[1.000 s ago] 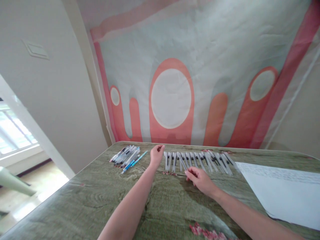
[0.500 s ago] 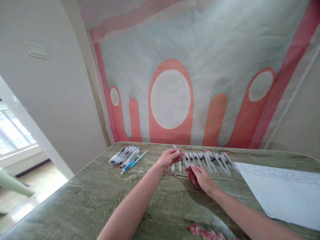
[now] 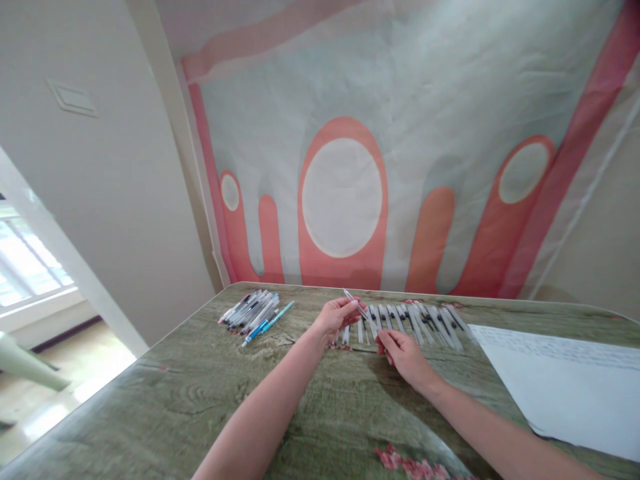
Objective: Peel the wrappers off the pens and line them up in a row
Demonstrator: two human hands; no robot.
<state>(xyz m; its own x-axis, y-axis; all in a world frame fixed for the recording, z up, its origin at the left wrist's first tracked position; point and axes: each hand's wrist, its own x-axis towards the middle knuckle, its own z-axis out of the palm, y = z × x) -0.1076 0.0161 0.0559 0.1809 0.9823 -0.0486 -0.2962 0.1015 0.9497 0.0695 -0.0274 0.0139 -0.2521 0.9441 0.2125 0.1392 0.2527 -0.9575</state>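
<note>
Covered, cropped or too fine to make out
The left hand (image 3: 336,319) hides part of the clear pen (image 3: 349,295) and the near-left stretch of the pen row (image 3: 403,325); the pen's lower end vanishes at the right hand (image 3: 401,353) — its tip is too small to tell. Overlap in the pen pile (image 3: 253,311) defeats any count. Handwriting (image 3: 565,343) on the paper sheet (image 3: 575,400) is illegible, and the right edge crops that sheet. Both forearms (image 3: 270,407) run off below — so does the tabletop (image 3: 175,413). The left edge cuts a green furniture leg (image 3: 35,367) and a glare-washed window (image 3: 30,257).
</note>
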